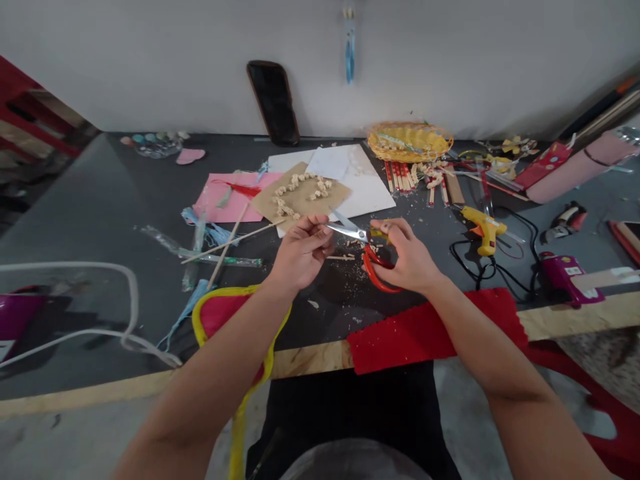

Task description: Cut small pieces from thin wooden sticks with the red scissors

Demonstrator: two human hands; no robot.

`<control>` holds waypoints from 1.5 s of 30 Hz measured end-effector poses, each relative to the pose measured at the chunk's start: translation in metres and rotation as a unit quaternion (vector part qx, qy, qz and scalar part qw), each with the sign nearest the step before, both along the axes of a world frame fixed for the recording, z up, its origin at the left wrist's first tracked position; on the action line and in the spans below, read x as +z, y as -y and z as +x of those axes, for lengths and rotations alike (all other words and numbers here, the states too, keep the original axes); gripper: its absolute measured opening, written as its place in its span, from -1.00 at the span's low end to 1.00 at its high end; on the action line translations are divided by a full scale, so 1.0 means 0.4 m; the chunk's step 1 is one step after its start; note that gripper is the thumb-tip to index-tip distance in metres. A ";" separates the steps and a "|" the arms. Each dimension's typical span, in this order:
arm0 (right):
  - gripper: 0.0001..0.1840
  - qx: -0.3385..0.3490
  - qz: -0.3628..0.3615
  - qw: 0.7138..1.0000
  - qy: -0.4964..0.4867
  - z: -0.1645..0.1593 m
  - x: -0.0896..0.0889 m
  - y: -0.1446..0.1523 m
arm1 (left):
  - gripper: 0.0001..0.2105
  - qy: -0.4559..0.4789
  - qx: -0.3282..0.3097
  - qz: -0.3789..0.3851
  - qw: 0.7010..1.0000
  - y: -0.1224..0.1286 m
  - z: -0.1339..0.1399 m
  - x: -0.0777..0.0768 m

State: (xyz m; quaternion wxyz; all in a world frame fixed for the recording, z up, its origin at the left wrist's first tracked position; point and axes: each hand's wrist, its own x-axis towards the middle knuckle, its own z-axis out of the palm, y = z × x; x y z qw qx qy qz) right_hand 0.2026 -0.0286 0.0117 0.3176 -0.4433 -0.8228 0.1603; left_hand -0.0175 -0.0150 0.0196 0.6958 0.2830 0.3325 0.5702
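Observation:
My right hand [407, 257] grips a pair of scissors [375, 267] by the red handle loops. The metal blades are parted and point left, reaching the fingertips of my left hand [305, 250]. That hand is closed in a pinch, and what it holds, if anything, is too small to make out. A thin wooden stick [235, 241] runs from the left toward my left hand; I cannot tell whether the fingers hold it. Below the blades, short wood bits [345, 257] and crumbs lie scattered. Beyond my hands, a brown sheet [300, 193] carries small pale pieces [323, 188] in a curved arrangement.
A yellow basket [410, 141] stands near the wall, with a phone [274, 103] leaning left of it. On the right lie a yellow glue gun [483, 230] with black cord and a pink bottle [575, 170]. Red cloth [405, 337] overhangs the front edge.

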 end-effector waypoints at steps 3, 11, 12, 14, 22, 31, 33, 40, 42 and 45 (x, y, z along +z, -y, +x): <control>-0.31 0.004 0.003 1.000 0.027 -0.005 0.003 0.006 | -0.72 -0.004 0.011 0.007 1.000 -0.001 0.001 0.004; -0.34 0.035 0.001 0.999 0.015 -0.006 0.001 0.005 | -0.70 -0.055 0.038 -0.002 0.998 0.005 0.011 0.005; -0.34 0.038 -0.002 0.999 0.013 -0.006 0.001 0.005 | -0.71 -0.058 0.038 -0.002 0.998 0.005 0.011 0.005; -0.34 0.037 -0.005 0.999 0.011 -0.007 0.000 0.005 | -0.71 -0.062 0.037 0.001 0.997 0.005 0.012 0.006; -0.34 0.030 -0.015 0.999 0.036 -0.004 0.004 0.003 | -0.71 -0.072 0.042 0.022 0.996 0.003 0.011 -0.001; -0.34 0.051 -0.019 0.998 0.018 0.000 0.008 0.003 | -0.74 -0.058 0.028 0.033 0.997 0.002 0.007 -0.005; -0.33 0.057 -0.020 0.998 0.013 0.000 0.007 0.004 | -0.74 -0.053 0.026 0.035 0.998 0.001 0.005 -0.005; -0.34 0.058 -0.022 0.998 0.007 -0.001 0.006 0.003 | -0.75 -0.064 0.018 0.037 0.997 0.005 0.006 0.000; -0.34 0.053 -0.021 0.998 0.014 -0.001 0.006 0.003 | -0.75 -0.067 0.020 0.042 0.997 0.005 0.008 0.000; -0.34 0.046 -0.020 0.999 0.020 0.000 0.005 0.002 | -0.75 -0.070 0.022 0.045 0.996 0.005 0.009 -0.001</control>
